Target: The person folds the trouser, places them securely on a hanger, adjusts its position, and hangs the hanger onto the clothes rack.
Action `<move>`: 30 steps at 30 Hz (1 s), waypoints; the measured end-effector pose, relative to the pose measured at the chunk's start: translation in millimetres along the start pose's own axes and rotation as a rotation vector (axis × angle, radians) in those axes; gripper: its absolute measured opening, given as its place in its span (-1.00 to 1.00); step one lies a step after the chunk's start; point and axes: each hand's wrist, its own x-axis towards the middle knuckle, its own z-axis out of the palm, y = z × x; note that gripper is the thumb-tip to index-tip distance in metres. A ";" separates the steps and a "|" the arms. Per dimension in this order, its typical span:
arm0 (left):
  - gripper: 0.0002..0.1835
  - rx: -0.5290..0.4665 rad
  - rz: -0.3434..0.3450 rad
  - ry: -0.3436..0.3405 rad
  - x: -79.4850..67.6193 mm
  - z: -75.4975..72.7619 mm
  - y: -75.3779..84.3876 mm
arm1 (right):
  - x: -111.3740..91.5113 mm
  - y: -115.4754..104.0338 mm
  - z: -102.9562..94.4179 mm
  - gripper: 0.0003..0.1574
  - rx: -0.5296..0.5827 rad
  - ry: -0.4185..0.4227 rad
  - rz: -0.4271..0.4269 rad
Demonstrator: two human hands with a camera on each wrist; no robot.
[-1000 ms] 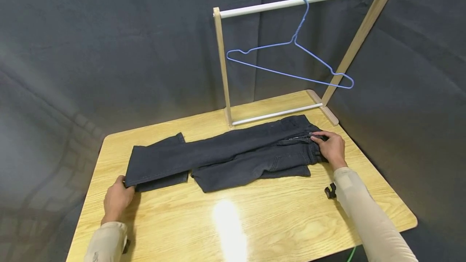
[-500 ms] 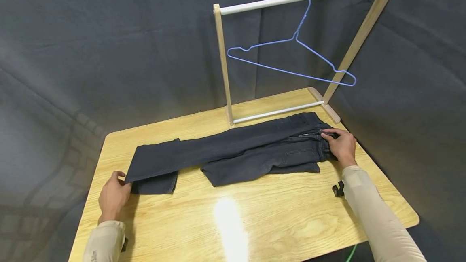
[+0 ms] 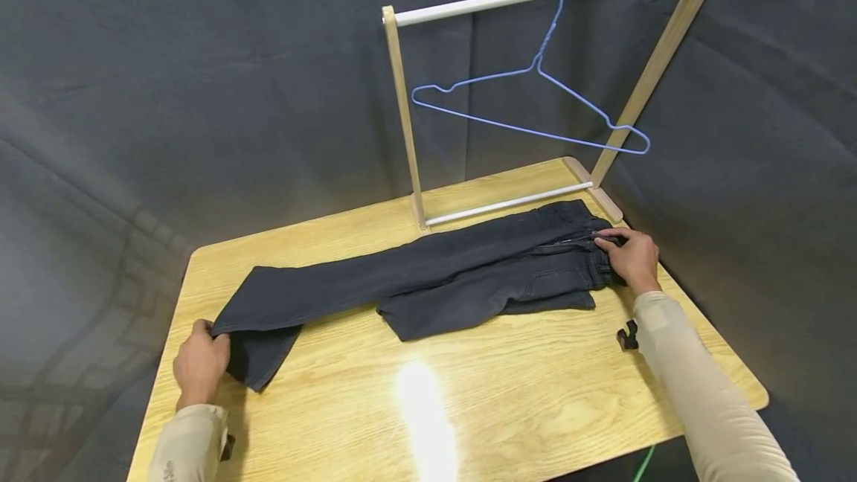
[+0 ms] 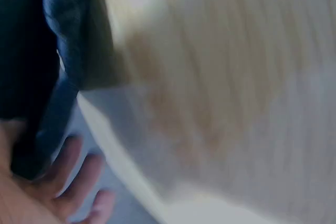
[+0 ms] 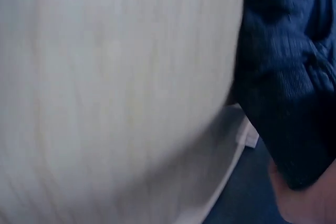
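A pair of dark jeans (image 3: 402, 266) lies lengthwise across the wooden table, waist at the right and leg hems at the left. My left hand (image 3: 201, 359) pinches the hem corner of the upper leg, which spans leftward in one taut strip. Below that hem the other leg's end hangs in a dark flap. In the left wrist view the denim (image 4: 65, 19) runs down beside the hand's loose outer fingers (image 4: 79, 182). At the other end my right hand (image 3: 632, 255) grips the waistband near the open fly. The right wrist view shows the waistband cloth (image 5: 294, 93) above part of that hand.
Behind the jeans stands a wooden rack with a white top rail (image 3: 482, 4) and a lower white bar (image 3: 509, 204). A blue wire hanger (image 3: 538, 62) hangs from the rail. Dark curtains (image 3: 268, 95) surround the table (image 3: 335, 422).
My left hand has moved left and slightly nearer, drawing the leg hem with it. My right hand has shifted right with the waistband. The lower leg's end has swung into a slanted flap.
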 end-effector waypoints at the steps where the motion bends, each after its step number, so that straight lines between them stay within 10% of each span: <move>1: -0.52 0.001 -0.023 -0.070 0.4 0.9 -1.0 | 2.0 1.8 -1.6 -0.58 -0.012 -0.046 -0.008; 5: -0.45 -0.050 -0.035 -0.093 2.2 7.0 -2.9 | 7.5 3.6 -8.9 -0.51 0.033 -0.249 -0.043; 11: -0.67 -0.179 0.090 0.255 3.1 13.0 4.0 | 12.5 3.1 -13.3 -0.15 0.207 -0.357 0.084; 15: -0.73 -0.264 0.314 0.443 6.1 15.4 5.9 | 20.9 1.4 -15.1 0.13 0.162 -0.344 0.184; 20: -0.61 -0.180 0.549 0.304 8.4 19.8 0.1 | 32.0 0.4 -22.7 0.20 0.110 -0.454 0.208; 25: -0.31 -0.002 0.557 0.072 5.2 23.2 -13.7 | 37.3 -3.5 -18.0 -0.37 0.149 -0.449 0.199; 30: -0.31 0.062 0.517 0.188 1.7 19.6 -24.4 | 40.7 -13.7 -9.5 -0.43 0.102 -0.180 0.186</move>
